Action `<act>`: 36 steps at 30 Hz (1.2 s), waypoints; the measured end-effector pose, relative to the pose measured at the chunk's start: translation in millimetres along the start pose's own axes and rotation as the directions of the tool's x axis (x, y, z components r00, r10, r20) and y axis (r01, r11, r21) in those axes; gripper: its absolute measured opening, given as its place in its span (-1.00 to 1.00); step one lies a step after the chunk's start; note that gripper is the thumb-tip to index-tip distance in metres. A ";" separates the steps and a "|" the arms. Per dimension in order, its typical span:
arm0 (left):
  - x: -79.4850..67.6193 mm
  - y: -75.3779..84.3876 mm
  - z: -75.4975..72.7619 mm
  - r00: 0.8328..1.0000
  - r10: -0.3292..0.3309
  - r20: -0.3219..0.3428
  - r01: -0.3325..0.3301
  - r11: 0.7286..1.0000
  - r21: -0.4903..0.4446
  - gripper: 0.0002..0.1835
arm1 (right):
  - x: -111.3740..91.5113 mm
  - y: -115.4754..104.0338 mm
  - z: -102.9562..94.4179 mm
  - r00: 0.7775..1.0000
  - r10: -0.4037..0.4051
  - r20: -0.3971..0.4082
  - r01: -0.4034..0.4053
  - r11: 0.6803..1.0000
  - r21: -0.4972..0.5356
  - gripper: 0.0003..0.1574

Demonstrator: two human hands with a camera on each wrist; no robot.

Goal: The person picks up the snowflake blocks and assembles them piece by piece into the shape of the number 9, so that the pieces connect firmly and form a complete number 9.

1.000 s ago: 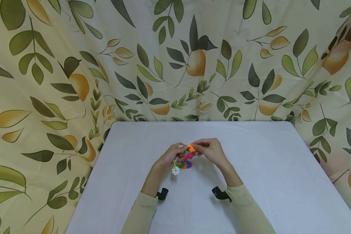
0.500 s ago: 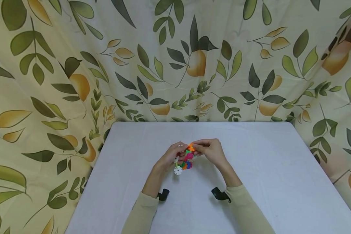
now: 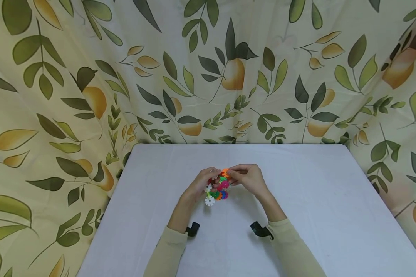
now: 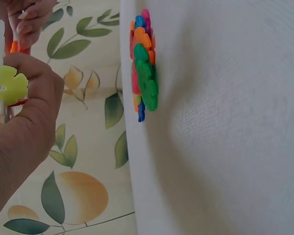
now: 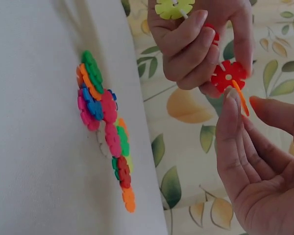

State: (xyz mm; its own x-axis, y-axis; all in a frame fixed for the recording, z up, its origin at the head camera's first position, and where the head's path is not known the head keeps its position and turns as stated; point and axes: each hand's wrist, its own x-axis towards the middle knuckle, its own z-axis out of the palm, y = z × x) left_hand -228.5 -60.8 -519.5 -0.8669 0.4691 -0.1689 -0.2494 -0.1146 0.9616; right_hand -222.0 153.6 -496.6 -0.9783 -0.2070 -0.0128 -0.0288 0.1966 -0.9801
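A: Right hand?
B: Pinches orange disc between thumb and fingertips, its edge at red disc.
A: Left hand?
B: Curled, holding red disc.
A: Others?
B: Disc pile on white table, below hands; leafy curtain behind.

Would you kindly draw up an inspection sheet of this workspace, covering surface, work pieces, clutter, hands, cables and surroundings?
Surface: white table, bearing a cluster of discs.
Work pieces: that cluster is flower-shaped and mixed in colour; a red disc and an orange disc are between the hands, but whether they are joined cannot be told.
Clutter: nothing seen.
Hands: left hand holds the red disc, with a yellow disc beside its curled fingers; right hand pinches the orange disc.
Cables: nothing seen.
Surroundings: curtain printed with leaves and fruit, beyond the table.
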 end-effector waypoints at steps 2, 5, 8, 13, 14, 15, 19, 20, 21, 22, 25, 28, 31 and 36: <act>-0.3 0.0 -0.4 1.000 0.001 -0.009 -0.001 1.000 0.000 -0.71 | 0.1 1.2 -0.1 1.000 -0.003 -0.001 0.003 1.000 0.007 -0.66; -0.7 0.3 -1.7 1.000 0.006 -0.027 -0.005 1.000 0.013 -0.70 | 1.4 3.7 0.0 1.000 -0.001 -0.007 0.001 1.000 0.002 -0.65; -0.8 1.1 -4.0 0.999 0.015 -0.033 -0.015 1.000 0.013 -0.67 | 4.7 9.1 0.8 1.000 -0.002 -0.004 0.002 0.996 -0.090 -0.66; -1.1 3.2 -5.8 1.000 0.015 -0.003 -0.015 0.999 -0.039 -0.65 | 10.2 21.3 7.3 1.000 -0.013 0.008 0.015 0.933 -0.359 -0.73; -1.1 3.5 -5.9 1.000 0.012 0.004 -0.012 0.999 -0.051 -0.66 | 10.8 23.5 9.4 1.000 -0.010 0.011 0.014 0.916 -0.400 -0.74; -1.3 3.7 -5.9 1.000 0.011 0.011 -0.010 0.998 -0.059 -0.66 | 11.1 25.2 11.7 1.000 -0.010 0.014 0.015 0.897 -0.441 -0.74; -2.2 3.3 -6.7 1.000 0.008 0.029 -0.006 0.997 -0.071 -0.68 | 13.6 32.1 20.1 1.000 -0.003 0.009 0.007 0.851 -0.525 -0.72; -2.4 3.2 -7.2 0.999 0.010 0.031 -0.007 0.997 -0.073 -0.69 | 14.5 32.8 21.6 1.000 -0.007 0.003 0.008 0.849 -0.529 -0.71; -2.4 3.0 -7.7 0.999 0.013 0.030 -0.011 0.998 -0.069 -0.69 | 15.7 33.7 22.8 1.000 -0.016 -0.006 0.011 0.847 -0.531 -0.73; -2.2 2.5 -8.1 1.000 0.016 0.026 -0.014 0.998 -0.062 -0.70 | 16.5 34.7 23.3 0.999 -0.031 -0.017 0.017 0.852 -0.524 -0.75; -1.9 1.7 -9.2 1.000 0.015 0.006 -0.015 0.999 -0.045 -0.70 | 18.7 35.9 23.5 0.997 -0.065 -0.049 0.037 0.899 -0.437 -0.81; -1.3 0.4 -10.9 0.999 0.011 -0.030 -0.012 0.999 -0.037 -0.68 | 19.8 34.3 23.0 0.998 -0.051 -0.046 0.041 0.981 -0.192 -0.73; -1.0 -0.4 -11.6 0.998 0.006 -0.056 -0.008 0.999 -0.033 -0.65 | 19.7 30.4 22.3 1.000 -0.010 -0.023 0.011 0.998 0.055 -0.62; -1.6 -0.2 -10.2 0.998 0.002 -0.062 -0.002 1.000 -0.001 -0.63 | 16.7 23.6 21.3 1.000 -0.001 0.003 0.001 0.993 0.116 -0.59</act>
State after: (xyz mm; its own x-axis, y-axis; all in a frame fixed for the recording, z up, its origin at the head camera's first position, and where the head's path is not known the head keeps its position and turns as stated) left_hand -231.5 -70.5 -521.6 -0.8925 0.4133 -0.1805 -0.2484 -0.1165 0.9616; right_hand -234.7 134.4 -524.2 -0.9776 -0.2099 -0.0124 -0.0053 0.0835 -0.9965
